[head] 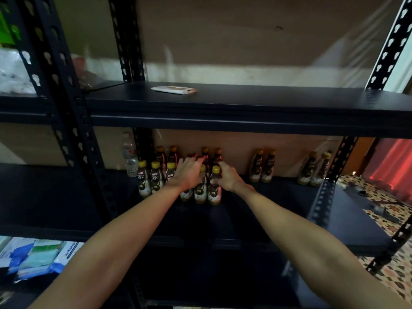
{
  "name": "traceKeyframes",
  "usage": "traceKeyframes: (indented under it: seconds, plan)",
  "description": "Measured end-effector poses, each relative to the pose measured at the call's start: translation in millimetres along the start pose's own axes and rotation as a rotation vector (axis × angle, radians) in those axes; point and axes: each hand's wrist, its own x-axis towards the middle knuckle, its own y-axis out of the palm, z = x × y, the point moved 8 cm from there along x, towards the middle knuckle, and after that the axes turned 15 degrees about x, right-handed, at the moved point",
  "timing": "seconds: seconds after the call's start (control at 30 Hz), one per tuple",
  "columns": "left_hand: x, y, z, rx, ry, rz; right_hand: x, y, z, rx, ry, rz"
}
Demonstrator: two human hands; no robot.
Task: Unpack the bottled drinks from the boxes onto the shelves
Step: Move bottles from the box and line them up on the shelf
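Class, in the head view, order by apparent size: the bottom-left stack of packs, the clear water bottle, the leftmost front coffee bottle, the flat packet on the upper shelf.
1. stack of packs, nearest the camera, though.
2. clear water bottle and leftmost front coffee bottle: too alike to rank.
3. flat packet.
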Motion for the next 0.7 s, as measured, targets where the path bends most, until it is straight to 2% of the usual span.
traceKeyframes:
  seconds: [0.17, 0.27, 0.37, 0.5, 0.63, 0.7]
  plan:
    - [-35, -11, -6, -0.067, 0.027, -0.269, -21, -2, -8, 0.035, -0.102, -0.115]
    - [-60, -3, -19, -0.063, 0.052, -0.332, -40, -4, -16, 0.032, -0.180, -0.164]
    - [-81, 18, -37, -0.081, 0.080, -0.278, -64, 0, -31, 0.004, -0.145, -0.160]
    - [-109, 52, -63, -0.151, 0.108, -0.084, -101, 11, -48, -0.056, -0.119, -0.163]
    - [-149, 81, -97, -0.182, 0.145, 0.042, -150, 32, -86, -0.270, -0.069, -0.154]
    - [-171, 94, -113, -0.148, 0.181, 0.040, -177, 43, -104, -0.391, -0.054, -0.185]
